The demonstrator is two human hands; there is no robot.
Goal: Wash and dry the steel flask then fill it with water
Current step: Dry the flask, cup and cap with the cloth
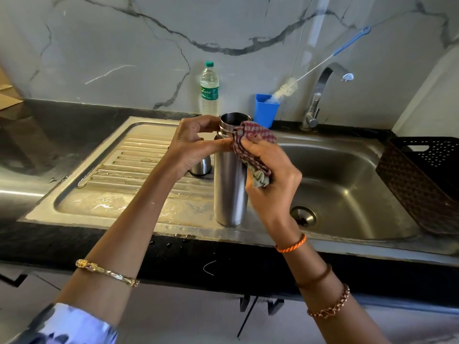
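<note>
Your left hand [196, 142] grips the neck of the open steel flask [231, 184], which stands upright on the wet drainboard [119, 184] at the sink basin's [347, 184] edge. Your right hand [270, 175] presses a bunched checked cloth [250, 145] against its shoulder.

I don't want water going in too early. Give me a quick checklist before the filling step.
1. Steel flask upright on the drainboard: ok.
2. Mouth uncapped; cap stands aside: ok.
3. Left hand steadies the neck: ok.
4. Right hand free of the checked cloth: not ok, it presses the cloth to the flask.
5. Flask outside dry: cannot tell.
6. Water bottle capped: ok.
</note>
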